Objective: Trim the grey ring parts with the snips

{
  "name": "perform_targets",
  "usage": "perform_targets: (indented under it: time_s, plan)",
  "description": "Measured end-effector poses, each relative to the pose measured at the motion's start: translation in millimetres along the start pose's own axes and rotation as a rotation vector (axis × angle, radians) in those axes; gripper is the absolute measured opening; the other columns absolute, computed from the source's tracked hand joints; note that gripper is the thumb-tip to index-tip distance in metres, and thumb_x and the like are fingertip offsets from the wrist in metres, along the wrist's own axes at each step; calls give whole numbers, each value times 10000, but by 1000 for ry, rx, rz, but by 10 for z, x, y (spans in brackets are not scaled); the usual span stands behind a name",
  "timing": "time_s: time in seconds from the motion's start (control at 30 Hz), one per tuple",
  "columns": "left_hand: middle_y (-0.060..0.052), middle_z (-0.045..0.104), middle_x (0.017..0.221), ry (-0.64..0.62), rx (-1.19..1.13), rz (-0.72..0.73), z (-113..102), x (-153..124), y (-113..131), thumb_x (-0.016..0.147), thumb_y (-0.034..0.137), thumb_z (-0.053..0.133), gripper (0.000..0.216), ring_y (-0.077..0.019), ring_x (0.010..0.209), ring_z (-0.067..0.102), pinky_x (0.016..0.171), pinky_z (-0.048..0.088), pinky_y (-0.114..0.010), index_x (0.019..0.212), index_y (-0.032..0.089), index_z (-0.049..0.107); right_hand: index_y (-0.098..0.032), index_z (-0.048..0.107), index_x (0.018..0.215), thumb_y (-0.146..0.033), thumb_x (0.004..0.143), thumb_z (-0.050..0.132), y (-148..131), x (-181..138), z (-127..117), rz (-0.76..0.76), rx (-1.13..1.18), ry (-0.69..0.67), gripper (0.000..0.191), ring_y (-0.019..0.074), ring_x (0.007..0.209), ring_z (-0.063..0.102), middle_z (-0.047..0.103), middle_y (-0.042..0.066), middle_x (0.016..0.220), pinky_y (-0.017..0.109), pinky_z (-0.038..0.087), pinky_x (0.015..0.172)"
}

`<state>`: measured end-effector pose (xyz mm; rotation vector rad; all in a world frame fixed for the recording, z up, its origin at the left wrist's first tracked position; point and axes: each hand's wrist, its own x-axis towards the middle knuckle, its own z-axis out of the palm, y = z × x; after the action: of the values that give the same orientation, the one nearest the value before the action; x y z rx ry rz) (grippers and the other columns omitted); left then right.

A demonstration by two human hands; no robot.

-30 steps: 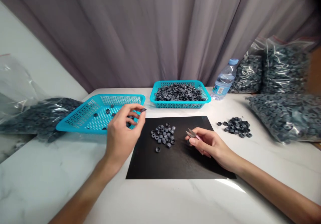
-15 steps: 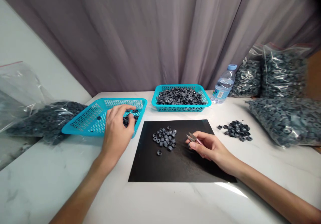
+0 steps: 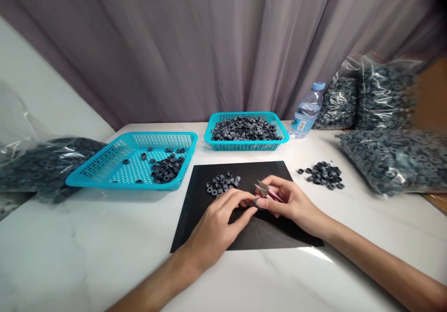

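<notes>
Two baskets [image 3: 122, 185], bottle [image 3: 307, 111] beyond — left hand [image 3: 218, 221] pinching ring [image 3: 256, 203], right hand [image 3: 291, 205] holding it plus snips [image 3: 268, 192]

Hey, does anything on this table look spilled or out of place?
Perhaps one thing: a loose pile of dark rings lies on the bare tabletop, right of the black mat, while others sit in the far blue basket. It may be deliberate; nothing looks clearly damaged.
</notes>
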<state>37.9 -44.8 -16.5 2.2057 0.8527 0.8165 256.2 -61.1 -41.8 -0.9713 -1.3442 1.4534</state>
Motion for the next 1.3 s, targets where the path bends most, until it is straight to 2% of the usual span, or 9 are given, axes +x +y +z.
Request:
perform_targets:
  time_s: [0.17, 0.37, 0.47, 0.63, 0.77, 0.9, 1.17, 1.3]
  plan:
    - [7, 679, 993, 47, -21, 27, -2, 11, -23, 990, 179, 638, 79, -143, 909, 643, 867, 506, -247, 1044, 234, 659, -217, 571, 977, -464, 835, 815, -2, 1, -11, 7, 4, -9, 375, 80, 562, 449, 534, -67, 706, 215, 347, 520]
    - [-8, 701, 969, 70, -37, 29, 14, 0, 27, 982, 190, 641, 54, -158, 889, 665, 864, 527, -276, 1018, 224, 661, -199, 591, 942, -480, 861, 782, -38, -19, -7, 0, -41, -45, 349, 93, 594, 464, 542, -44, 731, 230, 359, 545]
    - [-10, 715, 923, 89, -115, -54, 26, 17, 32, 970, 218, 652, 26, -169, 851, 682, 833, 545, -289, 951, 219, 670, -197, 619, 950, -489, 906, 728, -53, -25, -3, -18, -61, -38, 315, 104, 622, 454, 567, -18, 783, 238, 381, 555]
    - [-22, 733, 946, 36, -442, -273, 25, 52, -2, 941, 279, 696, 94, -190, 940, 714, 888, 566, -295, 888, 203, 679, -202, 665, 995, -448, 907, 740, -54, -31, -10, -11, -57, -35, 272, 113, 681, 459, 560, -16, 807, 238, 376, 582]
    - [-23, 739, 924, -31, -626, -350, 21, 68, -12, 912, 279, 742, 124, -173, 918, 722, 894, 569, -283, 864, 186, 675, -200, 683, 948, -418, 881, 776, -61, -31, -19, -8, -48, -66, 246, 111, 690, 485, 634, -10, 830, 245, 379, 609]
    - [-8, 744, 865, -27, -738, -380, 38, 71, -14, 893, 278, 773, 153, -154, 853, 737, 844, 587, -261, 883, 186, 652, -192, 695, 931, -455, 892, 754, -60, -23, -25, -14, -71, -72, 272, 115, 666, 514, 690, 9, 829, 244, 374, 573]
    - [-33, 776, 1020, -33, -739, -359, 45, 69, -20, 825, 226, 835, 229, -187, 954, 751, 931, 597, -293, 1031, 200, 738, -195, 670, 918, -487, 901, 732, -79, -33, -12, -20, -90, -25, 299, 102, 596, 482, 641, -12, 734, 229, 358, 520]
    - [-39, 786, 1037, -12, -674, -340, 33, 68, -37, 855, 241, 807, 221, -201, 990, 750, 953, 600, -314, 1065, 211, 746, -193, 665, 920, -512, 931, 686, -88, -27, -10, -15, -107, -4, 319, 94, 577, 471, 637, -4, 749, 228, 329, 482]
